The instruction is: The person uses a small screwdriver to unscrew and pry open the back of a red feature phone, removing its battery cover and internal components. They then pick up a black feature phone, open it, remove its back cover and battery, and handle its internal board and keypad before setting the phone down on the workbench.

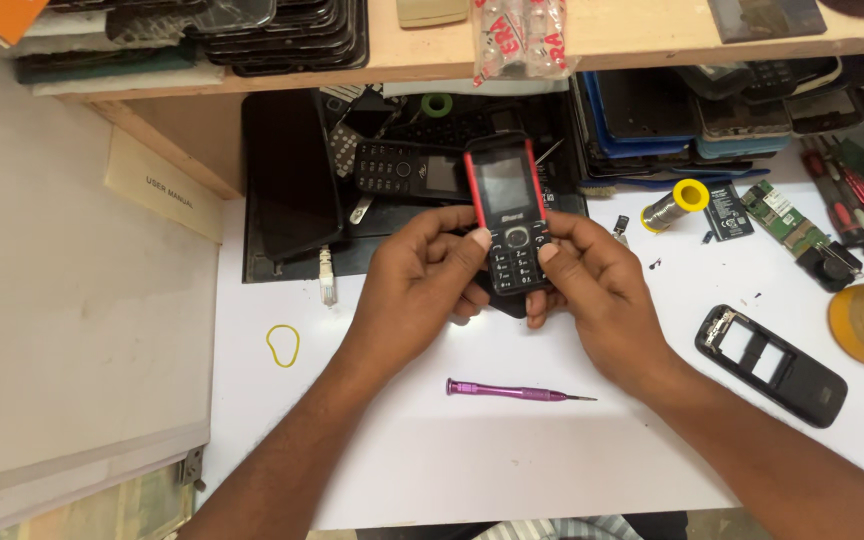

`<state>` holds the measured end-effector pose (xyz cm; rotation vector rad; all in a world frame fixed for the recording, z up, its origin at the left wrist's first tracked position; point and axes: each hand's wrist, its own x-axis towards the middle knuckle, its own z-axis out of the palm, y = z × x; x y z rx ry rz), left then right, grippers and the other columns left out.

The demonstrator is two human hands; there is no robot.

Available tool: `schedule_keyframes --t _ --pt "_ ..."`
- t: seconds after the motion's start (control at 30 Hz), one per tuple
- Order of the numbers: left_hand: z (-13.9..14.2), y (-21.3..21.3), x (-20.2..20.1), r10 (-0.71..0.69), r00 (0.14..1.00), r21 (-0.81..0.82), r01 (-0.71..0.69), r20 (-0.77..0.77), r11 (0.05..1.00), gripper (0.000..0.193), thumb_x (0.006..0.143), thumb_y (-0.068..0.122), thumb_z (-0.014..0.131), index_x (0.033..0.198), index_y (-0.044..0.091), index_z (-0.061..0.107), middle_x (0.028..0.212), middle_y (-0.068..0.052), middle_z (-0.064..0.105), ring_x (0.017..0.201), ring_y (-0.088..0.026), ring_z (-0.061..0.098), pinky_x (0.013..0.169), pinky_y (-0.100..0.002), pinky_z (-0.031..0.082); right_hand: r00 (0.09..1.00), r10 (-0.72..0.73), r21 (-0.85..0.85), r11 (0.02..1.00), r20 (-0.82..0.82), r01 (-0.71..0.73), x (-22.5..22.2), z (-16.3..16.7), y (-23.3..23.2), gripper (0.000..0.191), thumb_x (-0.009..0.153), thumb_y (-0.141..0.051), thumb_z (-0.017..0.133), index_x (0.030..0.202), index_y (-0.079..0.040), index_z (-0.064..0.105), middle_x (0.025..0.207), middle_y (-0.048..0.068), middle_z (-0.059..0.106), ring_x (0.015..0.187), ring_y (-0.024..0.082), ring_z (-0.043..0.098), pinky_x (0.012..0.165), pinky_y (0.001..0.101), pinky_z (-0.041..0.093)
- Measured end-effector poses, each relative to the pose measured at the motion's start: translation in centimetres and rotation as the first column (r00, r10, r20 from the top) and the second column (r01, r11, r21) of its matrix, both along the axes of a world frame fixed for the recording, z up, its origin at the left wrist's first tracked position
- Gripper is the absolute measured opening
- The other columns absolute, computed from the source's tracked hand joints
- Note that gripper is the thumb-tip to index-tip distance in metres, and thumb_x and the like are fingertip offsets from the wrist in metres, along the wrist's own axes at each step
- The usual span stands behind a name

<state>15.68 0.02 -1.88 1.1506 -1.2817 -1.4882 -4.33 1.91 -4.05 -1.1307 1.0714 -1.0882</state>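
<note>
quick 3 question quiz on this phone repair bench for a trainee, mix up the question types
1. True or false: both hands hold the red and black keypad phone above the white table.
2. Which tool lies on the table nearest the wrists? A) purple screwdriver B) hammer C) scissors
3. Fill in: left of the left hand lies a yellow ______.

Key
1. True: the left hand and right hand each have a grip on the phone's lower half, thumbs on the keypad.
2. A: the purple screwdriver lies untouched between the forearms.
3. Rubber band, lying flat and apart from the hand.
</note>
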Motion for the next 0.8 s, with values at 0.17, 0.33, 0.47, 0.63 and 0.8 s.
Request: schedule_keyframes --t 0.17,0.33,0.47,0.63,0.8 --pt "1.4 0.6 0.2 -0.087 0.972 -0.036 0.097 0.217 0.995 0.028 0.088 0.024 0.075 0.101 0.000 0.067 0.068 -0.007 0.065 0.053 -0.010 0.058 0.046 -0.025 0.044 0.998 -0.018 -0.069 0.997 0.062 0.022 0.0 -0.4 -0.2 0.044 0.107 -0.018 0.051 0.146 0.002 0.048 0.092 0.006 0.063 0.074 0.011 0.062 0.069 0.0306 0.059" --pt "2.7 2.3 0.3 -0.442 0.571 -0.108 0.687 0.692 0.719 0.047 0.061 0.041 0.092 0.082 0.007 0.068 0.068 -0.009 0.069 0.064 -0.025 0.067 0.057 -0.039 0.051 0.992 -0.084 -0.079 0.993 0.090 0.091 -0.2 -0.5 -0.7 0.042 0.107 -0.017 0.051 0.144 0.004 0.048 0.095 0.006 0.065 0.074 0.011 0.062 0.067 0.0308 0.058" --pt "2.4 3.2 -0.6 -0.466 0.482 -0.103 0.768 0.742 0.632 0.031 0.067 0.031 0.082 0.080 0.006 0.069 0.075 -0.011 0.072 0.074 -0.030 0.071 0.067 -0.044 0.053 0.993 -0.104 -0.107 0.988 0.049 0.109 -0.1 -0.5 -1.0 0.042 0.108 -0.016 0.053 0.145 0.004 0.049 0.094 0.007 0.065 0.074 0.010 0.061 0.067 0.0302 0.057" --pt "1.6 3.1 -0.2 -0.380 0.539 -0.120 0.678 0.752 0.725 0.017 0.077 0.022 0.073 0.075 0.006 0.069 0.072 -0.013 0.071 0.070 -0.032 0.070 0.068 -0.045 0.053 0.992 -0.127 -0.142 0.982 0.021 0.129 0.1 -0.3 -2.0 0.041 0.107 -0.010 0.052 0.146 0.004 0.047 0.095 0.006 0.064 0.076 0.010 0.062 0.066 0.0298 0.059" --pt "1.7 2.9 0.0 -0.309 0.577 -0.184 0.640 0.756 0.746 0.017 0.075 0.022 0.072 0.074 0.005 0.069 0.070 -0.013 0.070 0.067 -0.032 0.069 0.066 -0.046 0.053 0.987 -0.161 -0.125 0.979 -0.003 0.160 0.1 0.6 -4.9 0.043 0.104 -0.009 0.054 0.144 0.004 0.043 0.095 0.006 0.062 0.076 0.012 0.065 0.067 0.0311 0.061"
